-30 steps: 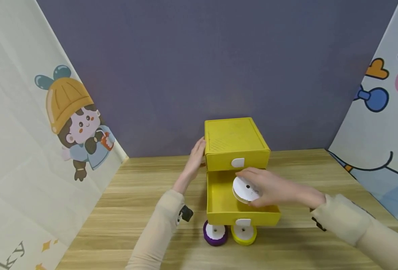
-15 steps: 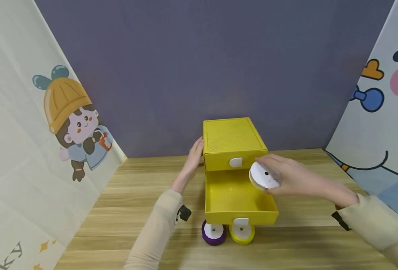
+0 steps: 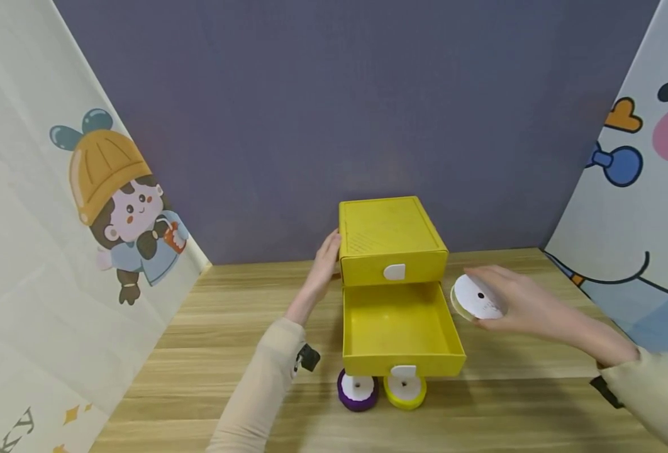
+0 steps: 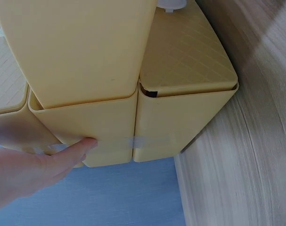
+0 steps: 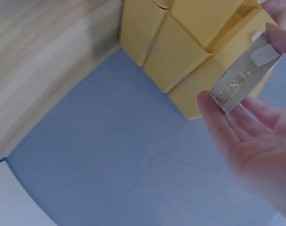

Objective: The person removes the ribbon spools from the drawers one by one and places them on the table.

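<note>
The right hand (image 3: 529,305) pinches a white ribbon spool (image 3: 477,297) just right of the yellow drawer box (image 3: 392,242), above the tabletop (image 3: 243,327). The left hand (image 3: 324,267) rests flat-fingered against the box's left side; its lower drawer (image 3: 400,330) stands pulled out.

Open tabletop (image 3: 226,352) lying free at lower left of the frame and again along the bottom edge, right of centre. Yellow drawer unit (image 3: 390,242) blocking the middle, its lower drawer (image 3: 400,330) standing pulled out toward the viewer, mouth unobstructed from above. Purple roll (image 3: 358,390) and yellow roll (image 3: 404,390) crowding just under the drawer front. Left hand (image 3: 324,267) pressing the unit's left wall; right hand (image 3: 515,302) holding white roll (image 3: 477,297) right of the drawer, occupying that side.
</note>
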The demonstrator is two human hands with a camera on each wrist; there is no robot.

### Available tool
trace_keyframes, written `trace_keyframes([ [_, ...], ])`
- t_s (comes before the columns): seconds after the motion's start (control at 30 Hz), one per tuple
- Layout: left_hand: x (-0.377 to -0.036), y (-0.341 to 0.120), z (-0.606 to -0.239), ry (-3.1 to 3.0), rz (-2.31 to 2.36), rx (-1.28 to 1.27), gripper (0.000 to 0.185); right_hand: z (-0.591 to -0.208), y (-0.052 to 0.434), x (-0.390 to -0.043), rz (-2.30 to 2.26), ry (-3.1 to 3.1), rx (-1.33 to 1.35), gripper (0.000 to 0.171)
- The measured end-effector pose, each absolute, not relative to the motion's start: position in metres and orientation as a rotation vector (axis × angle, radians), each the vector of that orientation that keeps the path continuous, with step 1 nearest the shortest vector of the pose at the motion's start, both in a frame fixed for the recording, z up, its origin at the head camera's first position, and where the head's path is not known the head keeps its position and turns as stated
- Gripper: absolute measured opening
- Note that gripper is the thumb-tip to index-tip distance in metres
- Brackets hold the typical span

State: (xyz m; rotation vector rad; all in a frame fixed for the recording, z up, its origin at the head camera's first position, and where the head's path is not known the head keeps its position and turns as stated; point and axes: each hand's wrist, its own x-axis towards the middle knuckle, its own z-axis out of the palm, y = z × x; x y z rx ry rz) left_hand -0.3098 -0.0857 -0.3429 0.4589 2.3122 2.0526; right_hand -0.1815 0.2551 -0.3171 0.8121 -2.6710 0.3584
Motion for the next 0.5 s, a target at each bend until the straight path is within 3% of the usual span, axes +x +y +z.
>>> trace_keyframes([
  [0.5, -0.314, -0.086, -0.346, 2.307, 2.059, 0.438, 0.062, -0.356, 0.283, -0.171, 0.398, -2.741, 0.689, 0.081],
])
